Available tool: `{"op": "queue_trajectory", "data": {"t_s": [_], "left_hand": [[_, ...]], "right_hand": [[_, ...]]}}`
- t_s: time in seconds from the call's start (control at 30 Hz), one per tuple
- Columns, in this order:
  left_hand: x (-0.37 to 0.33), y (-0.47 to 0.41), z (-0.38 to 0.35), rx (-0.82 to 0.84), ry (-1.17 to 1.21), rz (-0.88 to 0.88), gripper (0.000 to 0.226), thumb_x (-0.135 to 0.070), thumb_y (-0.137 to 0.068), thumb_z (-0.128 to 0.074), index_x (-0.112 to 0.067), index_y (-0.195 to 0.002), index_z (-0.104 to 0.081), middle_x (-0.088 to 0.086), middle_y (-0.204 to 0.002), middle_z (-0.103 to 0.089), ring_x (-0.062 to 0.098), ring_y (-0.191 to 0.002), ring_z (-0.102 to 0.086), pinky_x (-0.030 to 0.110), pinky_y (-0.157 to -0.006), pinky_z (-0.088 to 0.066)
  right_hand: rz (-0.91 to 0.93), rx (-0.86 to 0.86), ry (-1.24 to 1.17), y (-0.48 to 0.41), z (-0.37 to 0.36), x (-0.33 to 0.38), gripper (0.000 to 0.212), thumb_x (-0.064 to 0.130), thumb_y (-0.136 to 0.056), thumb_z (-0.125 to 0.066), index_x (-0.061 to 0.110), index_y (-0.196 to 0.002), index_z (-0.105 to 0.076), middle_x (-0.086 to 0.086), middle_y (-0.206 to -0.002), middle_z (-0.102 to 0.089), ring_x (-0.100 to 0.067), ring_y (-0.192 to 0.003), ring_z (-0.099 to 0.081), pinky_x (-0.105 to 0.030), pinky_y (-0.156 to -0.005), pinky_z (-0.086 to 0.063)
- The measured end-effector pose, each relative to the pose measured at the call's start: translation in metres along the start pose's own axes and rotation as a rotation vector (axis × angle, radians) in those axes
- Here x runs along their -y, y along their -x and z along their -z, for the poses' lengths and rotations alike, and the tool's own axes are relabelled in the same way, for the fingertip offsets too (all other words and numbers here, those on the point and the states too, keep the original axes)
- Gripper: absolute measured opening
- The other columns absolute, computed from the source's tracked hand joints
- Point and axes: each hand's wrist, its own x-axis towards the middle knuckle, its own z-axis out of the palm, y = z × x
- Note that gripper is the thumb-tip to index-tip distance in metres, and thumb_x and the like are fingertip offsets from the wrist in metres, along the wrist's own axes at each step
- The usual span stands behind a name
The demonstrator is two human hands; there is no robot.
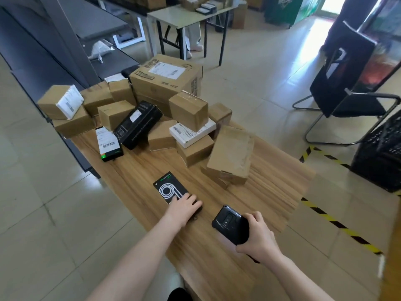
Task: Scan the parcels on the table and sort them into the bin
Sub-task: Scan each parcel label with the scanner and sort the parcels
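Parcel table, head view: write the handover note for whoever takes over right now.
The left hand rests flat on the small black box, which lies at the near end of the wooden table.
The right hand grips the black handheld scanner.
The pile of parcels, mostly cardboard boxes, sits at the far end.
The black crate stands on the floor to the right, contents not visible.
Done: cannot tell.
Left: scan the black box, bin it, then work through the pile.

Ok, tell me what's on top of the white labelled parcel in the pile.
A brown cardboard box sits on the white parcel, covering its far part. Part of the label shows; the rest is hidden beneath that box.
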Motion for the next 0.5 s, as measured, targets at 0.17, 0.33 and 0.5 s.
{"op": "queue_trajectory", "data": {"t_s": [0.17, 0.33, 0.5], "left_hand": [[-0.019, 0.009, 0.01, -0.084, 0.19, 0.045, 0.092, -0.028, -0.079, -0.075, -0.033, -0.149, -0.015, 0.01, -0.151, -0.019, 0.033, -0.141, -0.012, 0.044, -0.097, -0.049], [-0.019, 0.03, 0.033, -0.4, 0.39, 0.098, 0.09, -0.039, -0.076, -0.074, -0.038, -0.148, -0.02, 0.005, -0.142, -0.028, 0.024, -0.133, -0.02, 0.043, -0.103, -0.046], [-0.011, 0.052, 0.04, -0.618, 0.576, 0.136, 0.091, -0.044, -0.072, -0.078, -0.031, -0.146, -0.028, -0.001, -0.131, -0.036, 0.01, -0.119, -0.03, 0.028, -0.1, -0.045]], "right_hand": [[0.006, -0.007, 0.01, 0.012, 0.008, -0.022, 0.082, 0.032, -0.054, -0.076, 0.027, -0.129, -0.044, 0.011, -0.115, -0.036, -0.015, -0.092, -0.05, -0.035, -0.086, -0.048], [0.027, -0.034, 0.015, 0.014, 0.017, -0.026, 0.081, 0.031, -0.055, -0.075, 0.026, -0.129, -0.044, 0.011, -0.112, -0.036, -0.014, -0.093, -0.051, -0.035, -0.085, -0.045], [0.067, -0.039, 0.016, 0.014, 0.014, -0.018, 0.082, 0.031, -0.055, -0.076, 0.025, -0.131, -0.044, 0.01, -0.112, -0.036, -0.014, -0.092, -0.051, -0.038, -0.086, -0.049]]}}
